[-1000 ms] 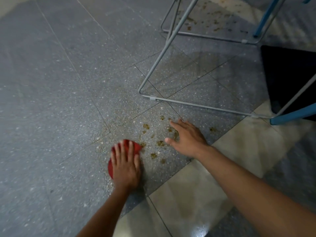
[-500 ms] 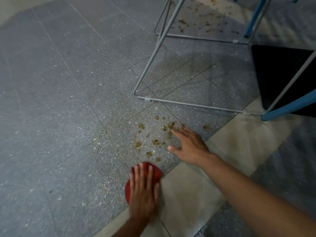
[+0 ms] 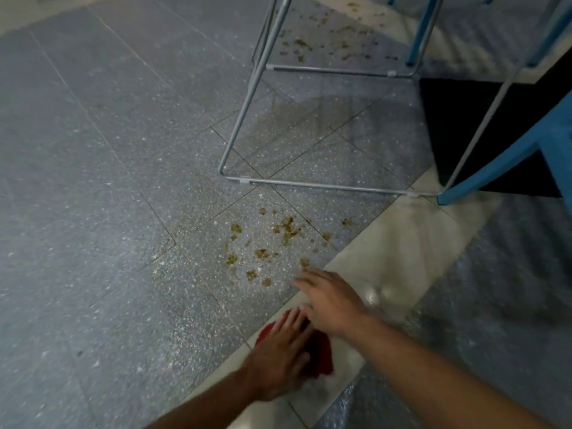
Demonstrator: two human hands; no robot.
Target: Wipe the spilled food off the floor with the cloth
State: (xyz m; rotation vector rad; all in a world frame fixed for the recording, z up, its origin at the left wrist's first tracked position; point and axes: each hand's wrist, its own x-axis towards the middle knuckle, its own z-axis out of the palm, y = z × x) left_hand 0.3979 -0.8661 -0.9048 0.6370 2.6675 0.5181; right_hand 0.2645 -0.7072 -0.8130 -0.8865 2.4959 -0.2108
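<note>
The left hand [image 3: 280, 354] is pressing flat, fingers spread, on the red cloth [image 3: 318, 351] lying on the pale floor strip [image 3: 402, 243] near the camera, while the right hand [image 3: 332, 300], open and seemingly hovering though blurred, is reaching toward the brown food crumbs [image 3: 272, 243] just beyond, before the chair frame [image 3: 309, 181].

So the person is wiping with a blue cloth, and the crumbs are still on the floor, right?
Not quite. The cloth is red, not blue; the head view shows it under the left hand. The crumbs are indeed still on the floor.
</note>
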